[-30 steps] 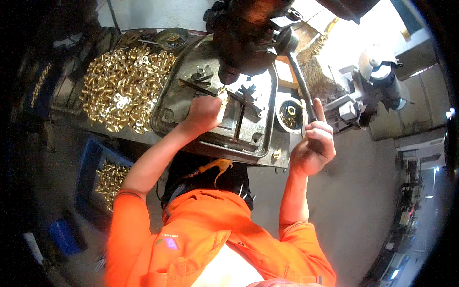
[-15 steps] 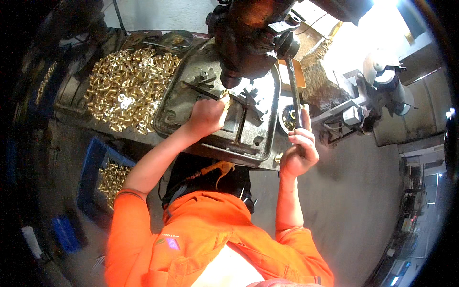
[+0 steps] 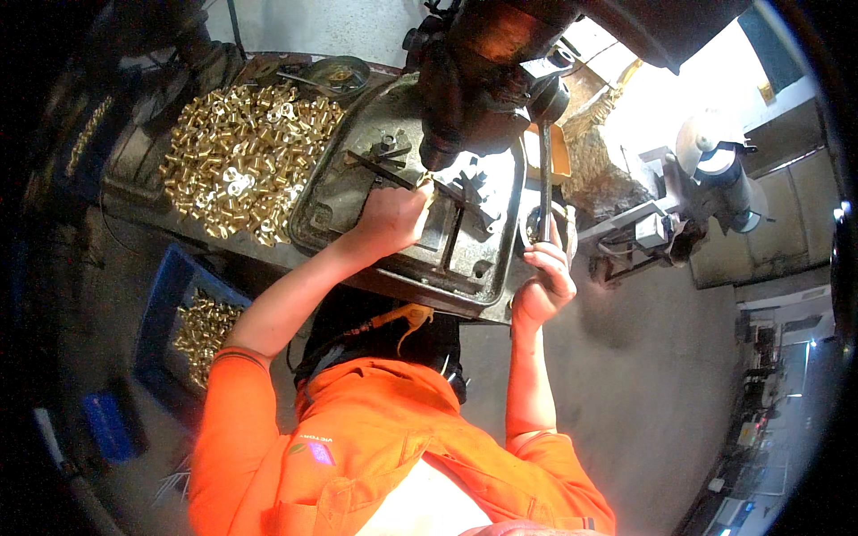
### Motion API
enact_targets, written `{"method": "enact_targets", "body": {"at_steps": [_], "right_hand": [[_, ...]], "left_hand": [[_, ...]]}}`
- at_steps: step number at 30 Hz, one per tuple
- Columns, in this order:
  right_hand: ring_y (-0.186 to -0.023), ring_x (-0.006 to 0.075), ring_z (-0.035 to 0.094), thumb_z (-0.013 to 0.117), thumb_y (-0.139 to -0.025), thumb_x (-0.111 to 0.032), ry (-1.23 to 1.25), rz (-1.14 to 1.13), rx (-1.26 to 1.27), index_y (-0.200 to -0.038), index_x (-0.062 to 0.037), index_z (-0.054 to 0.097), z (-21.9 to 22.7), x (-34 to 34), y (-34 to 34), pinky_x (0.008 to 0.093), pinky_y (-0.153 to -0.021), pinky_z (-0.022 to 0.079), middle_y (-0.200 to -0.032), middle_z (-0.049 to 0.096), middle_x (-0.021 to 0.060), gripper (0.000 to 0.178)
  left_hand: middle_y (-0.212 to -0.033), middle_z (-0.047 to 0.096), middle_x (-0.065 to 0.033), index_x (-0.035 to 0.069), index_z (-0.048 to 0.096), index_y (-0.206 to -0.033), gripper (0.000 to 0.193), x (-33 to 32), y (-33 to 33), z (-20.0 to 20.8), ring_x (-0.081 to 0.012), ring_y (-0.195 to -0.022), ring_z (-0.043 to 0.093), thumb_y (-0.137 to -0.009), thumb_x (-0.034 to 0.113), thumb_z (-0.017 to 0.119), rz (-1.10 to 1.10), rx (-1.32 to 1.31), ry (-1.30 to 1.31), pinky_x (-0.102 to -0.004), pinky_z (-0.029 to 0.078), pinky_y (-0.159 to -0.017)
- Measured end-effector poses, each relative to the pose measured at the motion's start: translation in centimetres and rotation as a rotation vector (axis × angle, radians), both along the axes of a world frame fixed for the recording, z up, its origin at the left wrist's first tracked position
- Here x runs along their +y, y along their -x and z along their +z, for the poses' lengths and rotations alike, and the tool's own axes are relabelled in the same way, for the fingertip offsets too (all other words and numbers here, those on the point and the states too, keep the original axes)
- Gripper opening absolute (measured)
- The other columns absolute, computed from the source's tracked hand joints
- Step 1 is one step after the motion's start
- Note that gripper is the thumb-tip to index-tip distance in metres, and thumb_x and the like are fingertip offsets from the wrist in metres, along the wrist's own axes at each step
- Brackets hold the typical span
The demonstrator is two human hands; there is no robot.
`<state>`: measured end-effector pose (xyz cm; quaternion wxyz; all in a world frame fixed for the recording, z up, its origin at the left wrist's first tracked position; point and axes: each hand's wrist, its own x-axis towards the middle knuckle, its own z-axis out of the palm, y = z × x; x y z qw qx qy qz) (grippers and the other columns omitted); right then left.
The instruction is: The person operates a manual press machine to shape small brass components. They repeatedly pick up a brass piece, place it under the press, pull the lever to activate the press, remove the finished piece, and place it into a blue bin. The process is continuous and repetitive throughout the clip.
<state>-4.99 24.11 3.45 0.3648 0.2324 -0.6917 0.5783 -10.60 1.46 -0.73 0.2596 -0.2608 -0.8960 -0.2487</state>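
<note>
My left hand (image 3: 393, 217) is closed on a small brass fitting (image 3: 426, 182), held under the spindle of a dark drill press (image 3: 474, 103). Most of the fitting is hidden by my fingers, and I cannot tell whether the tool touches it. My right hand (image 3: 543, 284) grips the lower end of the press's long metal lever (image 3: 546, 170), with some fingers reaching up along it. Below the spindle, dark clamp bars (image 3: 380, 170) lie on the rimmed machine base (image 3: 326, 219).
A large heap of brass fittings (image 3: 246, 161) covers the bench on the left. More fittings (image 3: 207, 330) fill part of a blue crate (image 3: 156, 335) below. A yellow air gun (image 3: 407, 315) hangs at the bench front. A bench grinder (image 3: 724, 179) stands at right.
My right hand and the lever's lower end have shifted left, so the lever stands straighter. My left hand stays at the fitting under the spindle. The whole view has shifted slightly.
</note>
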Motion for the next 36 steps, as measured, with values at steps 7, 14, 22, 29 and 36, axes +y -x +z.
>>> {"method": "enact_targets", "body": {"at_steps": [7, 14, 22, 29, 36], "right_hand": [[-0.093, 0.0285, 0.057, 0.038, -0.047, 0.006, -0.007, 0.056, -0.073, -0.078, 0.0098, 0.061, -1.4, 0.9, 0.6, 0.0377, -0.096, 0.035, -0.082, 0.060, 0.0182, 0.039], [-0.084, 0.0234, 0.060, 0.037, -0.049, 0.008, -0.026, 0.053, -0.180, -0.076, 0.0080, 0.061, 0.9, 0.3, -0.8, 0.0307, -0.083, 0.044, -0.086, 0.062, 0.0154, 0.036], [-0.081, 0.0196, 0.058, 0.036, -0.048, 0.007, -0.080, 0.042, -0.163, -0.076, 0.0087, 0.061, 3.5, 0.2, -2.0, 0.0250, -0.068, 0.044, -0.086, 0.061, 0.0161, 0.037], [-0.076, 0.0179, 0.058, 0.039, -0.048, 0.005, -0.136, -0.015, -0.152, -0.073, 0.0058, 0.062, 5.1, 0.2, -2.7, 0.0244, -0.064, 0.044, -0.086, 0.062, 0.0140, 0.034], [-0.076, 0.0175, 0.059, 0.041, -0.045, 0.004, -0.187, -0.055, -0.104, -0.075, 0.0046, 0.063, 6.6, 0.4, -3.1, 0.0236, -0.060, 0.044, -0.088, 0.063, 0.0141, 0.038]], "left_hand": [[-0.058, 0.056, -0.0138, 0.003, 0.055, -0.084, 0.014, 0.3, -0.1, 0.1, -0.0324, -0.055, 0.058, -0.075, 0.013, 0.057, 0.063, -0.099, 0.004, -0.0440, 0.044, -0.050], [-0.063, 0.059, -0.0153, 0.004, 0.056, -0.088, 0.017, 0.3, 0.0, 0.8, -0.0334, -0.060, 0.060, -0.074, 0.014, 0.056, 0.094, -0.256, 0.116, -0.0451, 0.046, -0.054], [-0.063, 0.059, -0.0154, 0.007, 0.054, -0.098, 0.024, 0.4, 0.1, 0.6, -0.0338, -0.060, 0.059, -0.076, 0.018, 0.056, 0.121, -0.310, 0.158, -0.0460, 0.046, -0.054], [-0.062, 0.059, -0.0161, 0.003, 0.055, -0.093, 0.020, 0.6, -0.2, 0.6, -0.0343, -0.059, 0.060, -0.075, 0.013, 0.055, 0.127, -0.255, 0.110, -0.0456, 0.046, -0.053], [-0.062, 0.059, -0.0173, 0.000, 0.056, -0.089, 0.018, 0.4, 0.0, 0.6, -0.0345, -0.059, 0.061, -0.073, 0.010, 0.056, 0.095, -0.284, 0.111, -0.0451, 0.046, -0.052]]}}
